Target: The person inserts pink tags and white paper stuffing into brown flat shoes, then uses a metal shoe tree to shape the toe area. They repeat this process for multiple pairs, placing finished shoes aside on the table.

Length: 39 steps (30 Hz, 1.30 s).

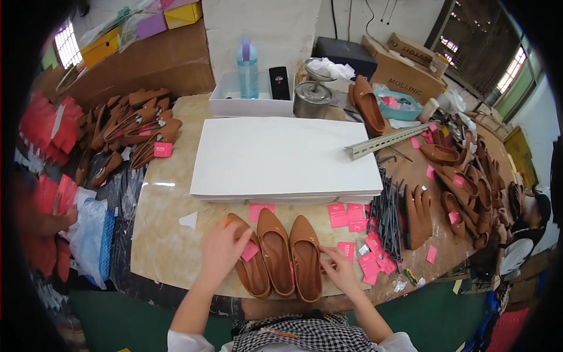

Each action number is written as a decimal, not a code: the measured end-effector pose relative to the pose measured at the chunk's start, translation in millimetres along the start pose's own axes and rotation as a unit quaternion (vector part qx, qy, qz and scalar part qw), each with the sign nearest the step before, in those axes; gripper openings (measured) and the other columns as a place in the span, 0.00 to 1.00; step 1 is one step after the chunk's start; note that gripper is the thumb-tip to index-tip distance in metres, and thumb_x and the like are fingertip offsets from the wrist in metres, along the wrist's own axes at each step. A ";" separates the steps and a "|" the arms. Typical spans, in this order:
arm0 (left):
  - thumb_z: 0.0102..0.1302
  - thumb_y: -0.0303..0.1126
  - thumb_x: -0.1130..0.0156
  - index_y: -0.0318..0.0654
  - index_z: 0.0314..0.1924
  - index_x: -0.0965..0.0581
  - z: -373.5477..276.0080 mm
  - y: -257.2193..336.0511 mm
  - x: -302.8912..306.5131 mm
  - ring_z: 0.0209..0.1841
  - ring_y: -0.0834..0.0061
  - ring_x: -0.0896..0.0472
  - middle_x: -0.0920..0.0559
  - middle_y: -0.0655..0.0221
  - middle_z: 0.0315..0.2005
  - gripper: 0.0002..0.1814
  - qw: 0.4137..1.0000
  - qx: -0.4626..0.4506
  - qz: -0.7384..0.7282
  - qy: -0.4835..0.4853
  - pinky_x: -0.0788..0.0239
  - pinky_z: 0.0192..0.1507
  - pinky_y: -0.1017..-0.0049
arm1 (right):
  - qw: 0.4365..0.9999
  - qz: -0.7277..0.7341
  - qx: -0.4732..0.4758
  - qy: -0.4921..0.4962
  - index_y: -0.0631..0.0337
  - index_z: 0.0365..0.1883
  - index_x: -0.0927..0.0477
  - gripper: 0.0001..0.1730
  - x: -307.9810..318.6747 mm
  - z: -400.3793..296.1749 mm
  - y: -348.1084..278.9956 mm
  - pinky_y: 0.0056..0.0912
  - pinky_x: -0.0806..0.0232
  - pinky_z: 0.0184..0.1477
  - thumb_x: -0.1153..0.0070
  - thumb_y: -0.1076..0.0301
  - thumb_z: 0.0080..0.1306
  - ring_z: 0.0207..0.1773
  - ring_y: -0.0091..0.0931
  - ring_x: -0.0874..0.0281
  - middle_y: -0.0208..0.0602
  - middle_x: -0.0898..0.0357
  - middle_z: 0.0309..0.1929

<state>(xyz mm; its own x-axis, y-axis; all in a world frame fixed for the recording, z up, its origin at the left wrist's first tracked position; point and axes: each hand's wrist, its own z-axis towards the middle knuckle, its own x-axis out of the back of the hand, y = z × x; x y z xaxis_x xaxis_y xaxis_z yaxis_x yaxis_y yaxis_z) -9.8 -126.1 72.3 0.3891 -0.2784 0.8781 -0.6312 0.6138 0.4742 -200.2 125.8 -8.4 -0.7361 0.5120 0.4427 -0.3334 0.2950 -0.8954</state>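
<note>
Three brown pointed flat shoes lie side by side before me, toes pointing away: a left shoe [255,279], a middle shoe [276,246] and a right shoe [306,259]. Over the toe of the left one is my left hand [223,248], slightly blurred, with something orange at a fingertip; its grip is unclear. A pink tag [249,251] shows at that shoe's opening, beside my thumb. My right hand [339,268] is at the outer side of the right shoe, index fingertip against its edge and fingers apart. I see nothing held in it.
Beyond the shoes sits a stack of white sheets [281,158], with a slotted metal bar [391,141] across its corner. Black strips [387,215] and loose pink tags [369,257] lie to the right. Shoe piles [132,119] flank both sides. Other people work left and right [525,246].
</note>
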 end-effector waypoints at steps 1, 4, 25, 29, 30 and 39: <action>0.63 0.46 0.31 0.41 0.47 0.15 22.1 8.7 -2.9 0.51 0.54 0.21 0.18 0.55 0.45 0.19 0.990 -0.103 0.014 0.096 0.27 0.49 0.59 | 1.000 0.025 0.000 -0.007 0.61 0.62 0.22 0.24 -0.1 -0.7 1.1 0.26 0.27 0.37 0.40 0.75 0.67 0.34 0.26 0.18 0.43 0.22 0.52; 0.69 0.46 0.38 0.54 0.70 0.29 117.9 38.0 -21.0 0.73 0.44 0.42 0.36 0.47 0.70 0.30 0.970 -0.199 0.098 0.099 0.52 0.71 0.41 | 0.999 -0.033 0.015 -0.016 0.61 0.61 0.22 0.22 0.5 5.2 -24.7 0.25 0.26 0.37 0.41 0.76 0.68 0.36 0.26 0.18 0.42 0.20 0.51; 0.57 0.33 0.31 0.47 0.43 0.17 -63.1 83.9 -43.9 0.51 0.61 0.18 0.17 0.61 0.43 0.13 0.863 -0.393 -0.311 0.063 0.25 0.52 0.67 | 0.892 0.320 -0.062 -0.313 0.64 0.77 0.44 0.44 7.9 -3.1 -15.9 0.43 0.47 0.77 0.38 0.62 0.67 0.78 0.40 0.45 0.47 0.43 0.77; 0.64 0.32 0.35 0.41 0.60 0.25 -44.0 65.1 -48.6 0.51 0.59 0.17 0.19 0.56 0.51 0.24 0.938 -0.019 -0.344 -0.043 0.25 0.53 0.69 | 0.985 0.081 0.087 -0.123 0.66 0.76 0.43 0.52 6.1 -17.2 -78.2 0.46 0.53 0.79 0.29 0.62 0.58 0.82 0.45 0.53 0.51 0.49 0.79; 0.66 0.32 0.36 0.39 0.64 0.27 -40.9 72.1 -51.6 0.51 0.58 0.17 0.19 0.56 0.52 0.26 0.916 0.017 -0.398 -0.055 0.26 0.54 0.69 | 0.986 0.019 0.125 -0.107 0.67 0.76 0.43 0.53 -2.2 -22.3 -92.7 0.46 0.53 0.79 0.28 0.64 0.56 0.82 0.45 0.54 0.52 0.49 0.79; 0.69 0.60 0.47 0.36 0.56 0.20 -102.3 80.5 -103.7 0.67 0.51 0.31 0.19 0.52 0.54 0.34 0.946 -0.304 -0.110 -0.034 0.56 0.74 0.44 | 0.986 -0.084 0.130 -0.059 0.57 0.55 0.19 0.28 1.8 12.8 -25.7 0.35 0.27 0.51 0.38 0.79 0.52 0.52 0.38 0.22 0.41 0.23 0.48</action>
<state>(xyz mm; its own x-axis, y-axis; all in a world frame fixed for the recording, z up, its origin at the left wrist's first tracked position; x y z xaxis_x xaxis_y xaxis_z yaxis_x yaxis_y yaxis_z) -32.3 27.8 13.0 0.4088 -0.4838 0.7738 -0.0287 0.8407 0.5407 -200.5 108.8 14.7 -0.7155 0.3717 0.5915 -0.5849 0.1441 -0.7982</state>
